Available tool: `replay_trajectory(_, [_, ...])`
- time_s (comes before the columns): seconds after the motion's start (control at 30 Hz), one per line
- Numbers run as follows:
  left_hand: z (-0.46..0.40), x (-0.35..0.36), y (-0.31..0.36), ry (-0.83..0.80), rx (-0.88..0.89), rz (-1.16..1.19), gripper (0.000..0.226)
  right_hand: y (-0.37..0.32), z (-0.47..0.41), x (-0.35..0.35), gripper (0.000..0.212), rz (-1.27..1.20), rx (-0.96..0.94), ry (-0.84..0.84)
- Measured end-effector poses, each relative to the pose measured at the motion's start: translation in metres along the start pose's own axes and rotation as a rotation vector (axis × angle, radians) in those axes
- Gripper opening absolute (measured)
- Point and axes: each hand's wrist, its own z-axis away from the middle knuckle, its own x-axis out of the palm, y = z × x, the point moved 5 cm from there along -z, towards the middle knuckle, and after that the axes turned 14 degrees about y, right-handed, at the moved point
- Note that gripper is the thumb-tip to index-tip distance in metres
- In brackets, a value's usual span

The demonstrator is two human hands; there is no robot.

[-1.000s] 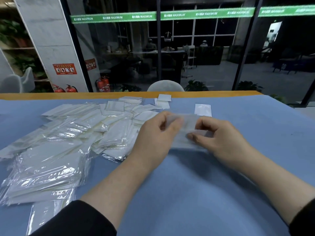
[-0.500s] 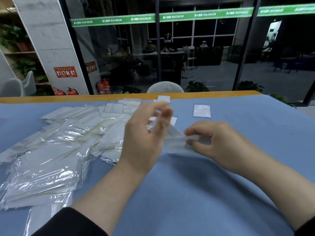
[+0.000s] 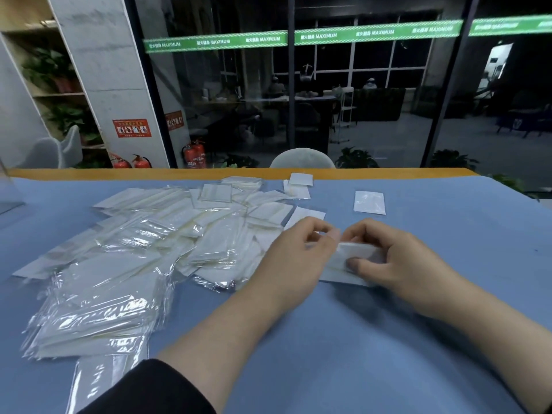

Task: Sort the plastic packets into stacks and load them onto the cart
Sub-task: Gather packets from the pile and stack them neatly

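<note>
Both hands are on one small flat clear-plastic packet with a white insert (image 3: 352, 261), low over the blue-covered table (image 3: 388, 339), just right of the main pile.

Right hand (image 3: 397, 258): thumb and curled fingers pinch the packet's right end. Left hand (image 3: 294, 258): fingers curled over the left end, fingertips meeting at its top edge. Looks like a pinch too, but the hand hides the contact, so not certain.

The loose heap of glossy clear packets with white contents (image 3: 143, 258) spreads across the left half of the table, overlapping and unsorted. A few small white square packets (image 3: 300, 182) lie at the far edge, and one single white packet (image 3: 369, 202) lies apart on the right. No cart in view.

Handling, my read:
- Very light, thin and floppy. The held packet bows between the hands, so it needs support at both ends or flat from below.
- The film is glossy, so likely slick. Stacks will probably slide and fan out unless squared up and squeezed from the sides.
- Not fragile to a firm pinch as far as I can tell. Contents look like flat sheet or gauze, can't confirm.
- Best grip for singles is the edge seams or short ends. For a stack, clamp the long sides, thumbs on top and fingers under.
- Risk is grabbing several at once, since overlapping film may cling.
</note>
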Motion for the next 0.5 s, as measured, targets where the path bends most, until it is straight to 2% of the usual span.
replay_trajectory(0.03, [0.0, -0.001, -0.001, -0.031, -0.003, -0.021, 0.009, 0.001, -0.001, -0.002, 0.02, -0.009, -0.001, 0.033])
replay_trajectory(0.13, [-0.004, -0.006, -0.002, -0.101, 0.068, -0.127, 0.026, 0.0, -0.002, -0.008, 0.019, -0.05, 0.0, 0.122])
replay_trajectory(0.23, [-0.005, -0.009, 0.0, -0.096, 0.156, -0.226, 0.017, -0.004, -0.001, -0.006, 0.021, -0.135, 0.02, 0.139])
replay_trajectory(0.33, [-0.009, -0.022, 0.003, 0.064, 0.133, -0.109, 0.019, 0.0, -0.002, -0.012, 0.045, -0.268, 0.108, 0.326])
replay_trajectory(0.4, [-0.013, -0.037, 0.007, 0.217, 0.136, -0.043, 0.021, 0.001, -0.003, -0.018, 0.04, -0.207, 0.136, 0.44])
replay_trajectory(0.43, [-0.013, -0.046, 0.011, 0.283, 0.14, -0.01, 0.02, -0.001, -0.002, -0.017, 0.034, -0.158, 0.132, 0.426])
replay_trajectory(0.5, [-0.009, -0.066, 0.023, 0.4, 0.165, 0.07, 0.021, -0.013, 0.002, -0.006, 0.033, -0.08, 0.09, 0.291])
